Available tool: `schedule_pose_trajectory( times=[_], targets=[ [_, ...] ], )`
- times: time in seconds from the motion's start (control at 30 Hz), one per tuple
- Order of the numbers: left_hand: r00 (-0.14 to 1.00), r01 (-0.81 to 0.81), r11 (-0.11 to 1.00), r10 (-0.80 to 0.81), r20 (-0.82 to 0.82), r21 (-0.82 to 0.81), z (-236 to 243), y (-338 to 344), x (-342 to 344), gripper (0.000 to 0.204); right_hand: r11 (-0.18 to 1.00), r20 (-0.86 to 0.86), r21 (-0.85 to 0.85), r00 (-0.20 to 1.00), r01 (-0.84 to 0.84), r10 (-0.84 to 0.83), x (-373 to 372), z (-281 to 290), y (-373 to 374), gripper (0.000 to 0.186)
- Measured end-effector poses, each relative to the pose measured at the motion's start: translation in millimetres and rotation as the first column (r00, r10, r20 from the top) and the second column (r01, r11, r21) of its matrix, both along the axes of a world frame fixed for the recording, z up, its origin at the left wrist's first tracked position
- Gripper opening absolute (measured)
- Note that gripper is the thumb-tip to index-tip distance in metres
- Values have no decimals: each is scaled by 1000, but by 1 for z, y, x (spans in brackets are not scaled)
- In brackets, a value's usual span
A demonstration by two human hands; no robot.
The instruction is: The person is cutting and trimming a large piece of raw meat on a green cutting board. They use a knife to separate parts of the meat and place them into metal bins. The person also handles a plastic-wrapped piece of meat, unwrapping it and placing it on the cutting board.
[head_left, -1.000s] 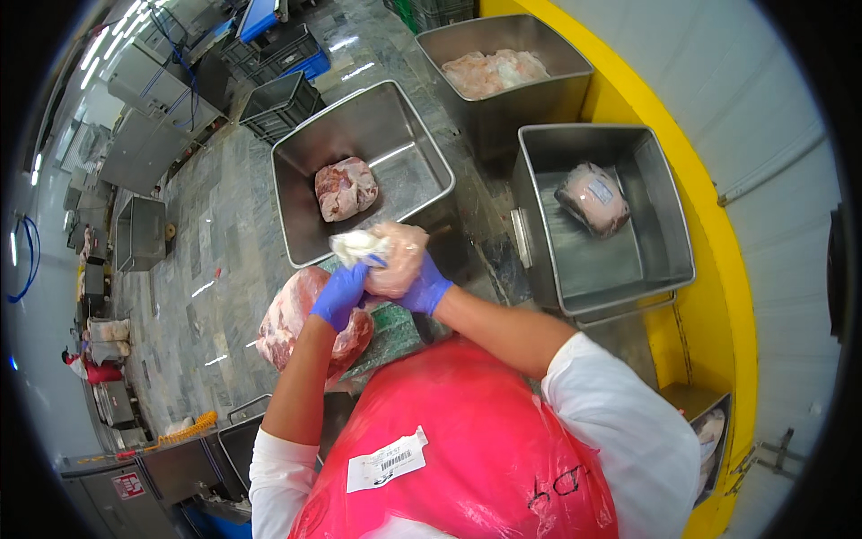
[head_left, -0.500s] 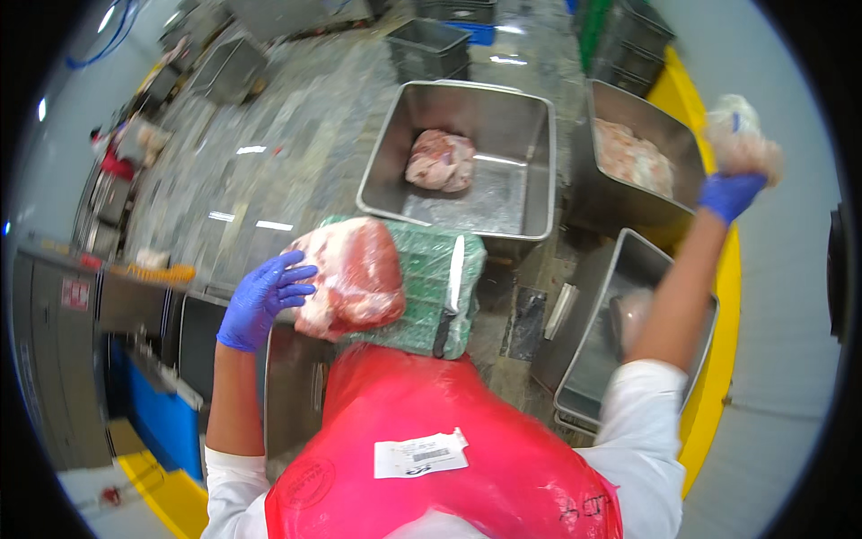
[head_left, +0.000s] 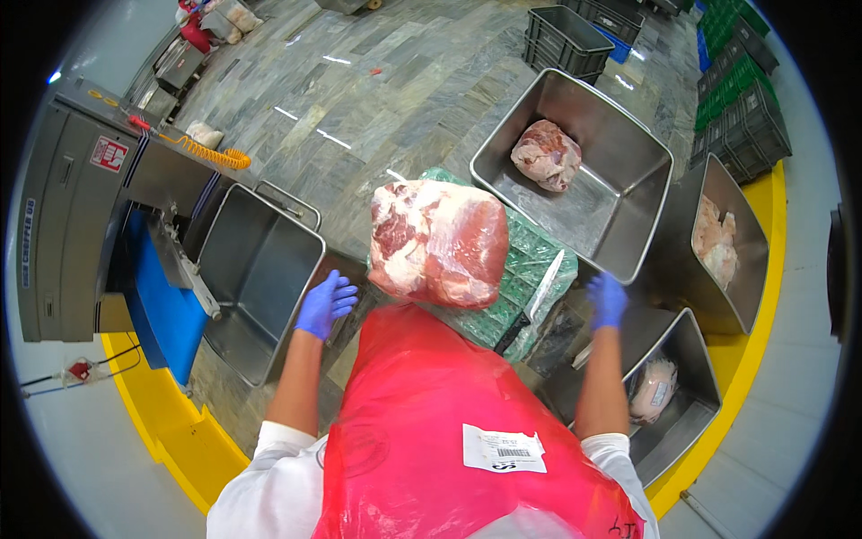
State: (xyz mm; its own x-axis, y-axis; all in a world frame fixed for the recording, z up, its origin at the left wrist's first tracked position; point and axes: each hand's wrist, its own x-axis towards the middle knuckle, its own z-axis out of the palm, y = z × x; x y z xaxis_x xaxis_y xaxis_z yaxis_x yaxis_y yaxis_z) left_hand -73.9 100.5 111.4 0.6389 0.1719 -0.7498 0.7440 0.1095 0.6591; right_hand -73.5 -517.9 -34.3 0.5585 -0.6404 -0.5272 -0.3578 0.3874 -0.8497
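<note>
A big block of raw meat, red with white fat, rests on a green crate covered in clear plastic. To its right, a knife with a white blade and dark handle lies on the same plastic. My left hand, in a blue glove, is open beside the near left corner of the meat, apart from it. My right hand, gloved alike and slightly blurred, hovers past the crate's right side, near the large bin's corner. Its fingers look extended, with nothing visible in them.
A steel bin ahead right holds another meat piece. Farther right, a bin contains pale pieces. A near-right bin holds a plastic-wrapped bundle. At left stand a steel bin and a blue conveyor belt.
My right hand has come down from the far right, and the pale plastic bundle is out of it. My left hand has left the meat. The view has turned left.
</note>
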Motion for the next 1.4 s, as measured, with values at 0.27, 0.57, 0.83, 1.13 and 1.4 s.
schedule_pose_trajectory(
  times=[0.27,0.57,0.83,1.13,1.4],
  targets=[
    [994,69,912,-28,107,-405,-133,-33,137,75,844,53,54,846,-534,531,73,34,196,67],
    [998,-2,547,-56,-40,-837,-123,-64,172,73,722,35,599,912,-346,408,91,47,210,76],
    [995,32,569,-97,-28,-822,-111,-64,191,75,747,15,624,959,-229,281,80,48,224,74],
    [850,519,493,-383,362,-698,-54,-220,302,82,865,258,482,966,-143,16,103,88,112,84],
    [887,460,481,-281,366,-747,-17,-247,334,109,860,392,498,914,-112,-107,158,158,66,101]
  ],
)
